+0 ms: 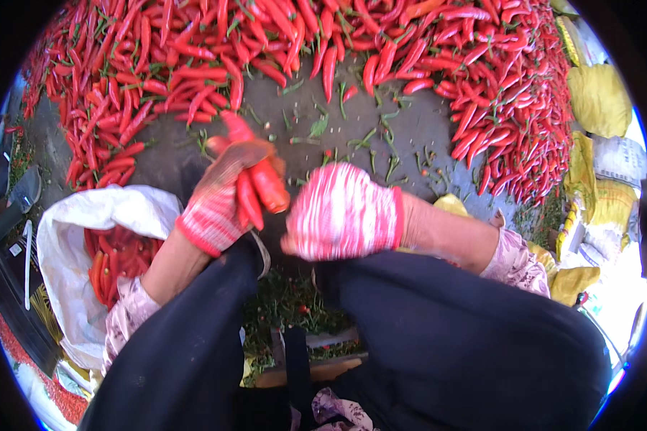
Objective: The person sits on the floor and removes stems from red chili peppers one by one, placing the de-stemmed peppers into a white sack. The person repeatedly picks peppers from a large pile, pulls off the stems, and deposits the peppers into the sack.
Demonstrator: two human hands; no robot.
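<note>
My left hand [226, 183], in a red-and-white striped knit glove with a dirty palm, grips several red chili peppers [268, 184]. Their ends stick out on both sides of the fist. Close to its right is my right hand [342, 213], gloved alike and blurred, with curled fingers turned away from me. Whether anything is inside it is hidden. A large heap of red chilies [280, 32] with green stems covers the far part of a dark surface [323, 116]. Loose green stems [388, 134] lie scattered between the heap and my hands.
A white woven sack [108, 202] stands open by my left forearm, with red chilies [121, 258] inside. Yellow and white sacks [598, 102] line the right side. Green stem litter [296, 301] covers the ground between my knees. A dark box [16, 275] is at far left.
</note>
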